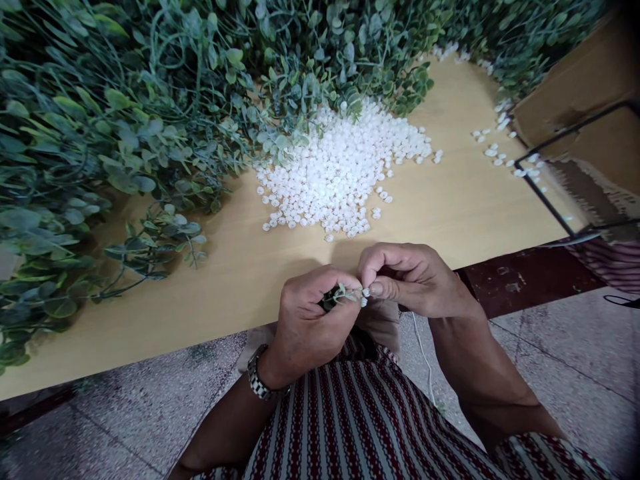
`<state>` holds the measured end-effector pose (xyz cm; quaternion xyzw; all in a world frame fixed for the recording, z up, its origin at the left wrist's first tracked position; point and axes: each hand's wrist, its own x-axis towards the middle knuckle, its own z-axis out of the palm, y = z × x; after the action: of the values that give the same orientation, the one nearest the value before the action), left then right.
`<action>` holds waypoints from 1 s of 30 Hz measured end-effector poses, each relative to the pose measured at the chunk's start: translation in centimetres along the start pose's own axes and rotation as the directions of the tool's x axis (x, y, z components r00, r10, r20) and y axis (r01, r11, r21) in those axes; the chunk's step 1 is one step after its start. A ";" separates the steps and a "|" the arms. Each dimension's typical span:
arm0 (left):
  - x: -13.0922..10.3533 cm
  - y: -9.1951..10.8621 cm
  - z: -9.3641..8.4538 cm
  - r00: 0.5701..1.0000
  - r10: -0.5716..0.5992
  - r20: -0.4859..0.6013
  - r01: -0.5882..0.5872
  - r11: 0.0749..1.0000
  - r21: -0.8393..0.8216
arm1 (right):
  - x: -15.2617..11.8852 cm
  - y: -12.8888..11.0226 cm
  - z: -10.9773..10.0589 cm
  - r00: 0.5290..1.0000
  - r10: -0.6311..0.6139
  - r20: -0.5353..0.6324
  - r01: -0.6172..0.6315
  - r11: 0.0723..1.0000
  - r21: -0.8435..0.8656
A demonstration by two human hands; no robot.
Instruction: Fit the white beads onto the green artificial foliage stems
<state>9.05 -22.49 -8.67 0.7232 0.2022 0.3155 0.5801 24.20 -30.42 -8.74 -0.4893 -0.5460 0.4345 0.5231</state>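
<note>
My left hand (314,319), with a metal watch (259,375) on its wrist, is closed around a green artificial sprig (343,294). Small leaves poke out between its thumb and curled fingers. My right hand (417,280) pinches a small white bead-like piece (366,292) at the sprig's tip, its thumb and forefinger meeting there. A second white piece (363,302) sits just below. Both hands are close together over the table's near edge. Beyond them lies a heap of the same small white pieces (335,173) on the tabletop.
A thick mass of artificial greenery (190,87) covers the back and left of the wooden table (225,287). A torn cardboard box (585,93) and a black metal frame (547,203) stand at the right, with scattered white pieces near them. Speckled floor (145,407) shows below.
</note>
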 end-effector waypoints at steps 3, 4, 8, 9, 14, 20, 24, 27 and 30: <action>-0.2 0.0 -0.1 1.000 0.007 0.009 -0.007 1.000 0.015 | 0.0 0.0 0.0 1.000 -0.013 0.014 0.014 0.999 -0.043; -0.2 0.0 -0.1 1.000 0.006 0.011 -0.006 1.000 0.015 | 0.0 0.0 -0.1 1.000 -0.016 0.016 0.017 0.999 -0.051; -0.2 0.0 0.0 1.000 0.023 0.006 -0.023 0.999 0.025 | -0.2 -0.1 0.1 1.000 -0.011 -0.013 0.010 0.996 -0.084; -0.2 0.0 0.1 1.000 0.024 0.002 -0.024 0.999 0.029 | -0.3 0.0 0.1 1.000 -0.013 -0.026 0.010 0.995 -0.101; -0.3 -0.1 0.2 1.000 0.011 -0.006 -0.011 0.999 0.039 | -0.7 0.0 0.4 0.996 -0.051 -0.079 0.033 0.977 -0.211; -0.5 -0.3 0.2 1.000 0.027 -0.001 -0.027 0.999 0.041 | -0.6 -0.2 0.3 0.997 -0.034 -0.063 0.022 0.984 -0.178; -0.6 -0.3 0.2 1.000 0.010 0.007 -0.011 1.000 0.017 | -0.6 -0.1 0.0 0.999 0.009 -0.049 -0.016 0.988 -0.156; -0.6 -0.4 0.2 1.000 0.000 0.006 0.000 1.000 -0.018 | -0.6 0.0 0.1 0.999 -0.017 -0.045 0.007 0.979 -0.203; -0.4 -0.4 0.0 0.999 -0.039 0.020 0.040 0.997 -0.070 | -0.8 0.2 0.6 0.992 -0.082 -0.097 0.053 0.960 -0.274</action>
<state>8.86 -22.66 -9.15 0.7010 0.1999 0.3044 0.6132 23.62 -31.15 -9.07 -0.5600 -0.5879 0.3106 0.4942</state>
